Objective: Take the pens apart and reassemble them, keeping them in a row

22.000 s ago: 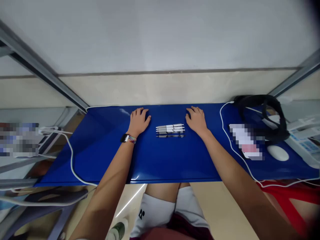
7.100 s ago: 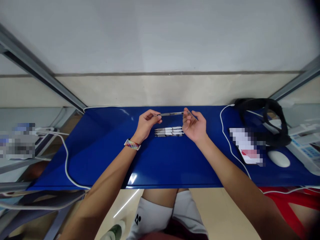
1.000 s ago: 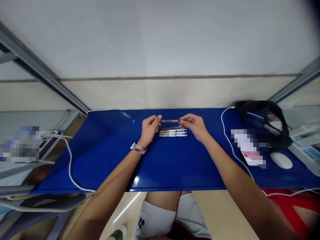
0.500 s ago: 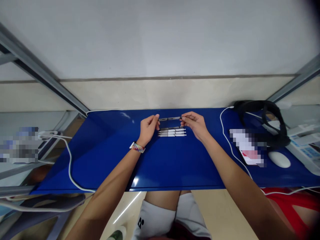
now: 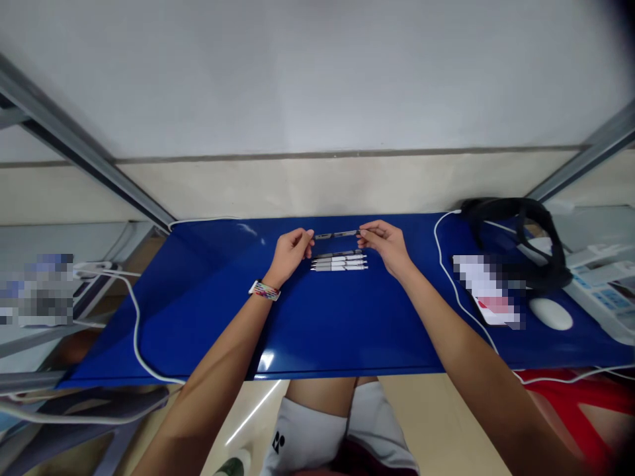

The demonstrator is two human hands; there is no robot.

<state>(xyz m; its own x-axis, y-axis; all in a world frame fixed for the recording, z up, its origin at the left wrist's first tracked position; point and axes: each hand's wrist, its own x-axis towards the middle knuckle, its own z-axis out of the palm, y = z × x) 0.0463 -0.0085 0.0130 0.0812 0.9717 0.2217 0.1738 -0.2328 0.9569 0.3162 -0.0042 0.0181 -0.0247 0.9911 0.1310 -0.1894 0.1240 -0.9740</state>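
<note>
A dark pen (image 5: 337, 234) spans the gap between my hands, lying crosswise. My left hand (image 5: 294, 252) pinches its left end between thumb and fingers. At the other end, my right hand (image 5: 385, 244) is closed on the same pen with thumb and fingertips. Just nearer to me, several white pens (image 5: 342, 264) lie side by side on the blue table (image 5: 342, 324), roughly parallel to the held one. Another dark pen (image 5: 340, 254) forms the far edge of that row.
On the right are a black headset (image 5: 526, 231), a phone with a blurred screen (image 5: 483, 287) and a white mouse (image 5: 551, 314). A white cable (image 5: 449, 281) runs beside them. Another white cable (image 5: 137, 330) crosses the table's left side. Metal posts (image 5: 133, 188) frame the table.
My left hand has shifted very slightly left and its wrist has turned a little. The right hand has hardly moved; both keep the dark pen.
</note>
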